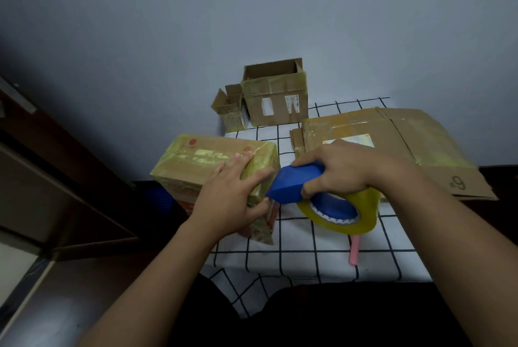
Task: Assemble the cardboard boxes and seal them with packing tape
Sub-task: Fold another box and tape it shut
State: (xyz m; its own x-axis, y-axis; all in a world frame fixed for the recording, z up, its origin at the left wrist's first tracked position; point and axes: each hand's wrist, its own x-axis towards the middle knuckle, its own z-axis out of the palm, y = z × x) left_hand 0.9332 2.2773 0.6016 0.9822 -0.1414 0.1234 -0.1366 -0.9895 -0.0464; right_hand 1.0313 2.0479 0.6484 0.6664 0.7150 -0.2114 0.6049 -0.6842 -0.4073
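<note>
So the closed brown cardboard box wrapped in yellowish tape (215, 167) sits at the near left corner of the bench, and it looks like it overhangs the left edge a bit. The left hand (229, 192) is laid over its near right corner, fingers spread flat on top and the thumb hooked down the side face, so it's pinning the box more than lifting it. The right hand (344, 170) has its grip wrapped fully round the handle of the blue plastic tape dispenser with a roll of clear yellowish packing tape (322, 195), nose right up against the box's right edge.

My guess on handling: the box is light and probably empty, so it'll skate or tip when the tape gets pulled unless that left hand keeps weight on it. The card is fairly stiff but the old tape layers make it slick, so I'd press down on top near the corner, not squeeze the sides. The tape itself is the floppy, sticky part.

The bench is covered in a white cloth with a black grid (294, 251), which could bunch up under a sliding box. Also on it: a big flattened brown cardboard sheet (406, 139) at the right, an open brown box (276, 100) and a small open box (229, 109) at the back by the plain wall, plus a pink stick (354, 252). There's dark wooden furniture to the left.
</note>
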